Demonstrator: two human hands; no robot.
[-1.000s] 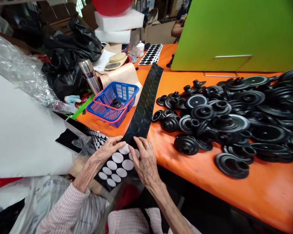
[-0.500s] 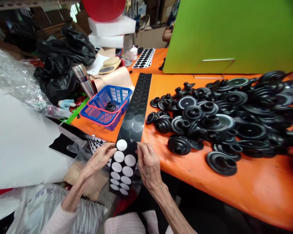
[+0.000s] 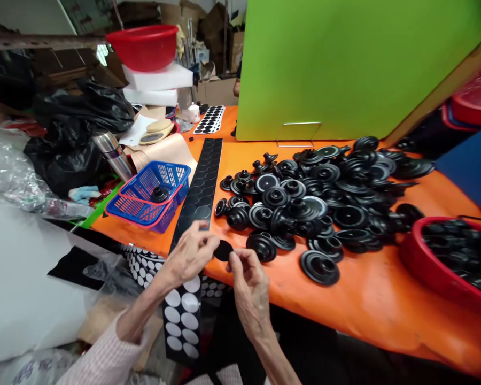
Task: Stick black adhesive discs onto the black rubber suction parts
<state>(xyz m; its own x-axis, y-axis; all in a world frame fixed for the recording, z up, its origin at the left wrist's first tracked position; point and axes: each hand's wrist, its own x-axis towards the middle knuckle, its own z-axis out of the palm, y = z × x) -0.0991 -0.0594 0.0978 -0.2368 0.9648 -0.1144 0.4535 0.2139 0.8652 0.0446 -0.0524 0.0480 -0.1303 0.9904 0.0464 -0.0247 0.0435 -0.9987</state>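
A round black sticker (image 3: 223,250) is held between my two hands over the front edge of the orange table. My left hand (image 3: 192,251) is closed, its fingertips at the sticker's left edge. At the opposite edge, my right hand (image 3: 250,283) pinches it between thumb and fingers. Beneath my left hand runs a long black strip (image 3: 202,179) marked with circles. Its near end hangs off the table and shows rows of white round spots (image 3: 189,302). Just right of my hands lies a heap of black stepped rubber-looking discs (image 3: 276,197).
A blue basket (image 3: 148,192) with one black disc inside stands left of the strip. A red tub (image 3: 414,256) of black parts is at the right. A green board (image 3: 324,69) rises behind the heap. A steel flask (image 3: 113,155) leans at the left.
The black sticker is now between my hands, which have moved up and right from the hanging strip. The view has swung right, bringing the red tub into sight.
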